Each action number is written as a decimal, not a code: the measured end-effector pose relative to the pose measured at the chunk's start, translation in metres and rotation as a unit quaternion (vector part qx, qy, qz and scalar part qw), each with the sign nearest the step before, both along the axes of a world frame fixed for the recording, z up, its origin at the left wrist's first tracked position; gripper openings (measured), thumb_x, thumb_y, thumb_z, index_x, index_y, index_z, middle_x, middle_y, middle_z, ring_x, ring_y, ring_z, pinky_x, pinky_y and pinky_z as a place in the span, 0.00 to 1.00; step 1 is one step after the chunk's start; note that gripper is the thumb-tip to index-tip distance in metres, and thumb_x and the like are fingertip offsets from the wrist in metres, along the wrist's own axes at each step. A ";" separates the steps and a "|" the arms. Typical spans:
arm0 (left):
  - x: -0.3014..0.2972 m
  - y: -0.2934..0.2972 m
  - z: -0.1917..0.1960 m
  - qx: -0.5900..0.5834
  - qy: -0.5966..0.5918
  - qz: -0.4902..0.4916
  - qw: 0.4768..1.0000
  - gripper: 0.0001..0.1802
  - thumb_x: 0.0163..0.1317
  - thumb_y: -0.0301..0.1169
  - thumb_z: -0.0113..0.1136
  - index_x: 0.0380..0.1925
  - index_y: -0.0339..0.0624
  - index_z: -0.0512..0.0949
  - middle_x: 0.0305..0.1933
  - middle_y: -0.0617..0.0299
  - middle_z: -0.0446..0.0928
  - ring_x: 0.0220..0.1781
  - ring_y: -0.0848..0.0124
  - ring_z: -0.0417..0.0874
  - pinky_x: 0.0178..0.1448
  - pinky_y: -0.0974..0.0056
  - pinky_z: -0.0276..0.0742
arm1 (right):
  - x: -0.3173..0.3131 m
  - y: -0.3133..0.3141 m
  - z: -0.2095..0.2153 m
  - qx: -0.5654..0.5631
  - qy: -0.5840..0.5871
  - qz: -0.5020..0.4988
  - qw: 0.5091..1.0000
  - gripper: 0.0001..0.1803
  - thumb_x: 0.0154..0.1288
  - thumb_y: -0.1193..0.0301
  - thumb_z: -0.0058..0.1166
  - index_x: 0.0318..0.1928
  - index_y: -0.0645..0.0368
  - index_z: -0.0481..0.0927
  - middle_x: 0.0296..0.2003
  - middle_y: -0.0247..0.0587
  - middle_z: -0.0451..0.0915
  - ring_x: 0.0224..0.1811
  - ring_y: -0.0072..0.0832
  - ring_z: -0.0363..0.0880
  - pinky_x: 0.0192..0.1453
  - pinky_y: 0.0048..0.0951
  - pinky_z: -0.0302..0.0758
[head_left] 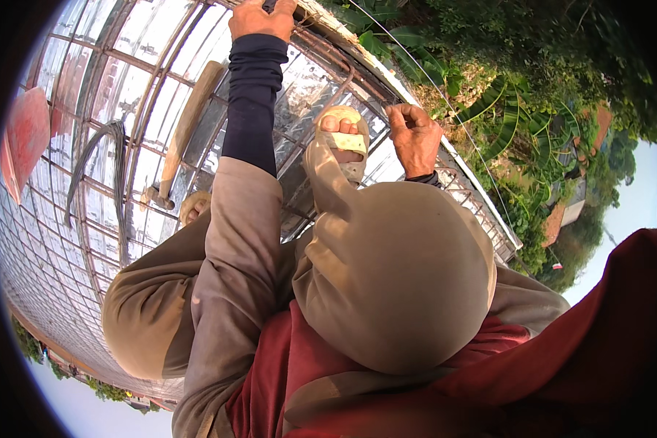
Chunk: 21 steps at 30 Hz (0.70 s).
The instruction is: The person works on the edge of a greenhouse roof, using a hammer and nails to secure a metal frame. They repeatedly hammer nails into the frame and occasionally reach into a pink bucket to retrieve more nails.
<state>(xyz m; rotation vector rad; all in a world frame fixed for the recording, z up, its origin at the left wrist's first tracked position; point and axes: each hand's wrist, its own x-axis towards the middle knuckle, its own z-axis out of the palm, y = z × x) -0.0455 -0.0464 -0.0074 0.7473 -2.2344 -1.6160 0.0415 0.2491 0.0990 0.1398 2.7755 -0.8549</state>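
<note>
My left hand (263, 22) is at the top of the view, above the steel bars along the roof edge. Its fingers are closed around something dark that the frame's edge mostly cuts off. To the right, beyond my sandalled foot (343, 139), my right hand (415, 139) is held in a pinch beside the edge. Whatever sits between those fingertips is too small to make out. A wooden-handled hammer (187, 128) lies left of my left forearm on the rebar mesh (106, 51). Further left lies a bent bundle of thin grey wire (120, 168).
A red flat-sided object (29, 135) rests on the mesh at the far left. Shiny sheeting lies beneath the bars. A pale edge board (469, 166) runs down the right, with a drop to green plants (489, 109) beyond. A thin line stretches alongside it.
</note>
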 end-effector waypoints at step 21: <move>0.004 0.001 -0.030 -0.085 0.044 0.040 0.995 0.32 0.61 0.38 0.73 0.63 0.36 0.78 0.60 0.38 0.80 0.63 0.48 0.80 0.71 0.50 0.72 | 0.018 0.010 -0.079 0.172 0.116 0.014 0.978 0.14 0.64 0.59 0.67 0.30 0.57 0.87 0.21 0.50 0.82 0.24 0.50 0.82 0.33 0.44 0.76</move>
